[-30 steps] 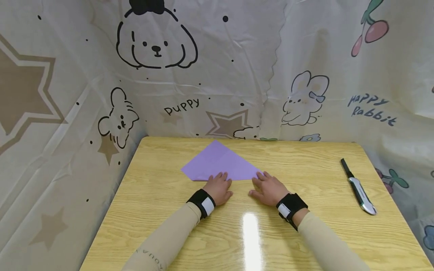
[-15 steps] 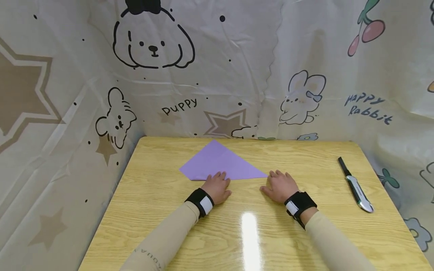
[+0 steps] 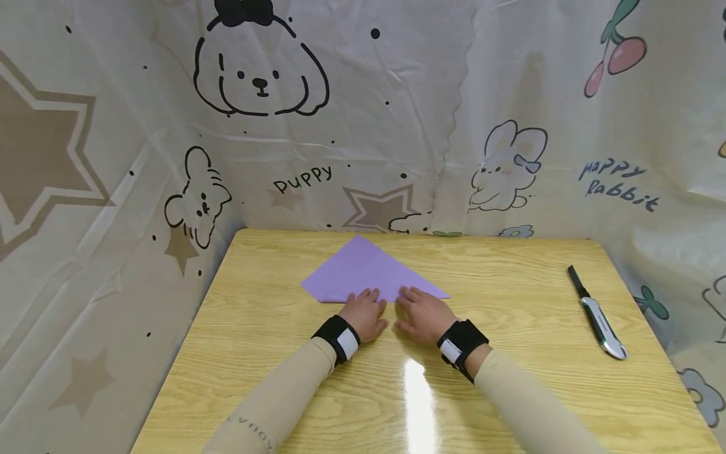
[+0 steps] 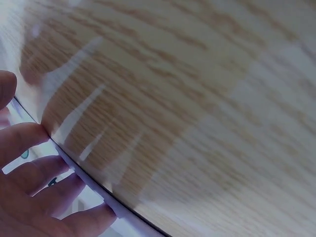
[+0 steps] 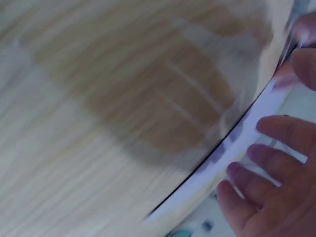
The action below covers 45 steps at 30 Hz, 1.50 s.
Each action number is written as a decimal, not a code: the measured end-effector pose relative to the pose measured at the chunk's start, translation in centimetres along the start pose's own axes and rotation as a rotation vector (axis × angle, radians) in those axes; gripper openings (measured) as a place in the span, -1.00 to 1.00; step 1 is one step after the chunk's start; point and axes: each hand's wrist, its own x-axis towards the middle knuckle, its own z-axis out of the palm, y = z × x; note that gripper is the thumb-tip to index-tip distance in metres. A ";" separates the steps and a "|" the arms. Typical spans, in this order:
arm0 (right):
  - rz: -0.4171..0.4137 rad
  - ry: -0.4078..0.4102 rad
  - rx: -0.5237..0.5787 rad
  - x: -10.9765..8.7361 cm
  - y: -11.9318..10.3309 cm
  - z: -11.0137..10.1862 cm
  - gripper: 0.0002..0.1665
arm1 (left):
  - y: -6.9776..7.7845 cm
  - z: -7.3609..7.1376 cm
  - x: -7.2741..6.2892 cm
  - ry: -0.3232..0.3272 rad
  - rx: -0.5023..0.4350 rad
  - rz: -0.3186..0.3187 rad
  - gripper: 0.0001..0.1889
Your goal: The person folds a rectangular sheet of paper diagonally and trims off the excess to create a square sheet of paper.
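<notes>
A sheet of purple paper point(image 3: 363, 268) lies folded on the wooden table, its long folded edge toward me and a point toward the wall. My left hand point(image 3: 364, 316) rests its extended fingertips on the middle of that near edge. Just to its right, my right hand point(image 3: 424, 314) lays its fingers on the same edge, leaving the paper's right corner uncovered. In the left wrist view, the left fingers point(image 4: 47, 182) line up along the paper's edge. The right wrist view shows the right fingers point(image 5: 271, 158) spread slightly over the purple strip point(image 5: 197, 185).
A utility knife point(image 3: 602, 328) with a silver and black handle lies at the table's right side. The wooden table point(image 3: 272, 372) ends at the back against a printed cloth point(image 3: 397, 126), which also hangs along both sides.
My right hand first slid right to the paper's right corner, baring it, then came back left beside my left hand. My left hand and the paper stayed in place.
</notes>
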 end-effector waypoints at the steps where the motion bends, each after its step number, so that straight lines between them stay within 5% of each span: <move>1: -0.015 -0.002 0.010 0.3 -0.4 0.3 -0.32 | 0.0 0.1 0.0 0.005 0.009 -0.001 -0.51; 10: -0.068 0.089 -0.076 1.3 -0.8 2.6 -0.46 | 0.2 0.6 0.0 0.124 0.051 0.020 -0.58; 26: 0.035 -0.023 -0.045 1.9 -1.1 1.5 -0.37 | -1.8 1.5 0.1 0.246 0.091 0.134 -0.71; 35: 0.051 -0.049 -0.080 1.7 -1.3 0.9 -0.34 | -2.3 0.7 -0.7 0.240 -0.038 0.074 -0.82; 45: 0.074 -0.059 -0.101 1.4 -1.2 1.2 -0.33 | -2.3 0.2 -1.1 0.240 0.066 0.022 -0.89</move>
